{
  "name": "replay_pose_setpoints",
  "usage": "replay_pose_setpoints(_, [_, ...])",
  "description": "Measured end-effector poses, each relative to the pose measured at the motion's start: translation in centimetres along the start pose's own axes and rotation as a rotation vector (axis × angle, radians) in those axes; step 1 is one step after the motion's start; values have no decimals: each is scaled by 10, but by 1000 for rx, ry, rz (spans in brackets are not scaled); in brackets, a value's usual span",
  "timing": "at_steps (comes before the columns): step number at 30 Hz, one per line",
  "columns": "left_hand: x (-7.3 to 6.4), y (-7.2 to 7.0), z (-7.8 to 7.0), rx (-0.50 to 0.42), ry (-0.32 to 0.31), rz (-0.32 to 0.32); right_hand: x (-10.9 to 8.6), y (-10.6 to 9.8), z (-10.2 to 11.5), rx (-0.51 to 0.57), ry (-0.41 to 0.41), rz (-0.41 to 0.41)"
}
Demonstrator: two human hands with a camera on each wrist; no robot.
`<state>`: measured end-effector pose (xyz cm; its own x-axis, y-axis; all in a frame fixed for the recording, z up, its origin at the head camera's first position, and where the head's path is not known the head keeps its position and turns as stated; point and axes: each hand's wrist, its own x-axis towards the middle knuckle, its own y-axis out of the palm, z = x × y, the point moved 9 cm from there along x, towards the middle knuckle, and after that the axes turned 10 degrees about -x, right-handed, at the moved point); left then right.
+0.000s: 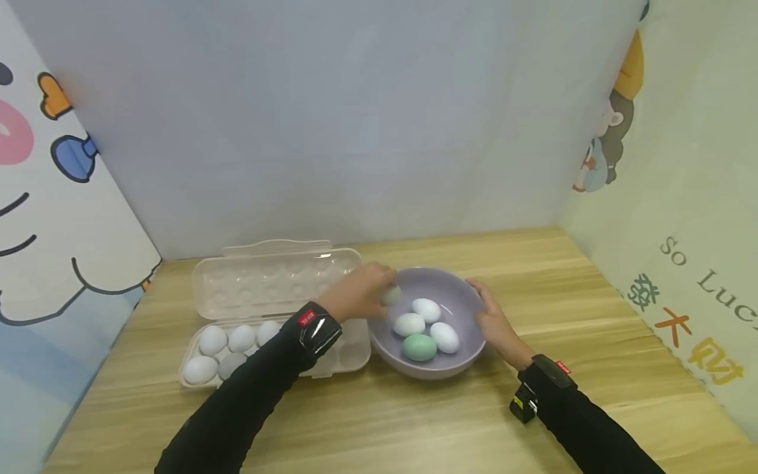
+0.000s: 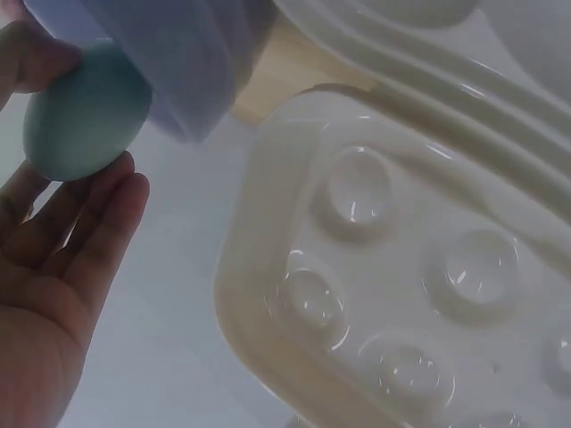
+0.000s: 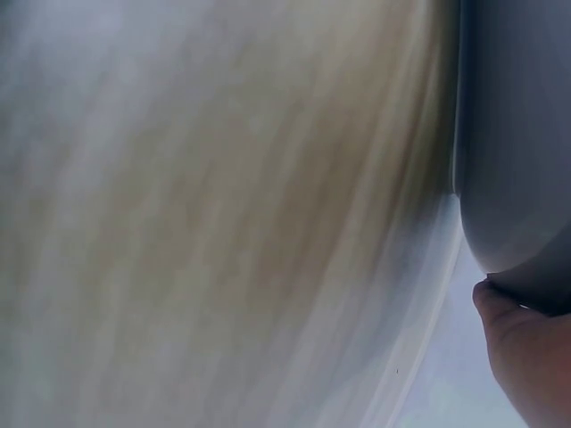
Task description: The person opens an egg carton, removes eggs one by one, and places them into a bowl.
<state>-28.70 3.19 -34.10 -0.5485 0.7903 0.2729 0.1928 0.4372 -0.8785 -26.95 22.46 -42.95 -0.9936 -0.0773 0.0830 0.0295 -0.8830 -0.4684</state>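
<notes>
My left hand pinches a pale blue-green egg between thumb and fingertips, beside the left rim of a purple bowl. Inside the bowl lie a green egg and a few white eggs. On the opposite side, my right hand grips the bowl's rim; the right wrist view catches part of that hand at the bowl's edge. Left of the bowl, an egg carton has its lid folded back, and my left forearm hides part of it.
Several white eggs and a greyish egg sit in the carton's left end. Its clear lid lies toward the back wall. Printed side panels flank the wooden tabletop.
</notes>
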Motion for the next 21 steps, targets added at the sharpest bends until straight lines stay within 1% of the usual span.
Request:
replay_pose_setpoints(4, [9,12,4,36,-1,24,0,-1,-1,7,-2,-7])
replay_pose_setpoints(6, [13,17,5,75,6,33,0,-1,-1,14,-7,-7])
replay_pose_setpoints(9, [17,24,6,161,29,30,-1,1,1,28,-22,-5])
replay_pose_setpoints(11, [19,28,7,240,39,22,-1,1,1,41,-26,-7])
replay_pose_setpoints(14, [21,35,9,355,42,21,0,0,1,48,-33,-8])
replay_pose_setpoints(16, [23,39,10,405,41,33,1,0,1,51,-36,-9])
replay_pose_setpoints(18, [24,43,10,425,43,49,1,-1,0,52,-41,-10])
replay_pose_setpoints(21, [24,50,9,418,51,72,1,-1,-1,54,-44,-15])
